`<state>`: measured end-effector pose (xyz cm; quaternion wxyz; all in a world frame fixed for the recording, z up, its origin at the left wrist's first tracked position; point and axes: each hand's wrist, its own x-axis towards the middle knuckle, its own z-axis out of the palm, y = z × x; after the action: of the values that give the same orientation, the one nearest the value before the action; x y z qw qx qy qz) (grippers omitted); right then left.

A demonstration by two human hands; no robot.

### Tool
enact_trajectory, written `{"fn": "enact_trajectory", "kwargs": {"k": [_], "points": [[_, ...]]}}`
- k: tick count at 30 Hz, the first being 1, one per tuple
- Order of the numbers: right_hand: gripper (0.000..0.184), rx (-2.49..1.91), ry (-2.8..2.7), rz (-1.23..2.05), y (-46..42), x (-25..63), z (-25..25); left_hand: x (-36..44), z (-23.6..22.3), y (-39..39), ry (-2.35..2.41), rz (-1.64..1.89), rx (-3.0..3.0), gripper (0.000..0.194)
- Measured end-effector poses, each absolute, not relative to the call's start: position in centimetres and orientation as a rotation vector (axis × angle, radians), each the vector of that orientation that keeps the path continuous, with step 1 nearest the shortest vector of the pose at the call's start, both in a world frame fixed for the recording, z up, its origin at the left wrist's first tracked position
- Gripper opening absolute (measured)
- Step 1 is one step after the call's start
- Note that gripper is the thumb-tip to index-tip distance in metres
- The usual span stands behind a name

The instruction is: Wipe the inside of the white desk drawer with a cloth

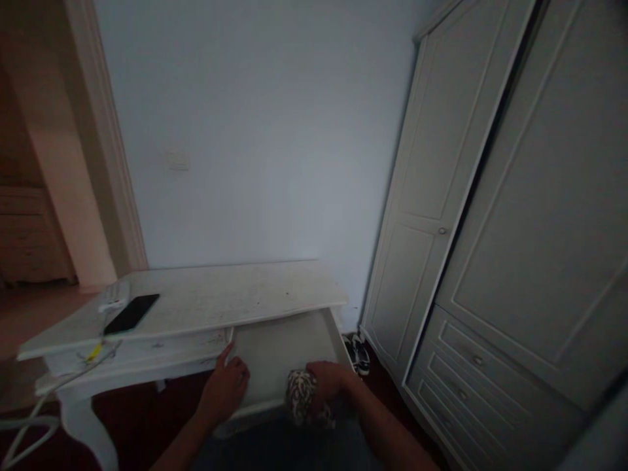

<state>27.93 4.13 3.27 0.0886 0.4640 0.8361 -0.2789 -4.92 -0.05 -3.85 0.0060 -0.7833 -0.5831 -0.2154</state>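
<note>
A white drawer (275, 350) is pulled out from the table, and its bare grey inside shows. My left hand (226, 386) is at the drawer's left wall, the forefinger stretched along it and the other fingers bent around the edge. In my right hand (326, 386) is a bunched dark-and-white patterned cloth (300, 396), at the drawer's front edge near the right. Part of the cloth hangs over the outside of the front panel. My right fingertips are partly hidden by the cloth.
On the white table (220, 294) lie a black phone (132, 314) and a white box-like thing (114, 296). A white cable (63, 386) hangs at the left. A tall wardrobe (441, 229) stands at the right, with black-and-white shoes (357, 353) on the floor beside it.
</note>
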Motion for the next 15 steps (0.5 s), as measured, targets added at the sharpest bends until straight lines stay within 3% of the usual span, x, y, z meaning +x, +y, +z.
{"fn": "enact_trajectory", "kwargs": {"k": [8,15], "points": [[0.088,1.117,2.731,-0.634,2.2,14.7,0.5,-6.0,-4.6,0.5,-1.81,-0.703,-2.48,0.024],[0.085,1.193,2.9,-0.551,1.2,16.2,-0.6,-6.2,-4.9,0.6,-1.764,-0.7,-2.507,0.027]]}}
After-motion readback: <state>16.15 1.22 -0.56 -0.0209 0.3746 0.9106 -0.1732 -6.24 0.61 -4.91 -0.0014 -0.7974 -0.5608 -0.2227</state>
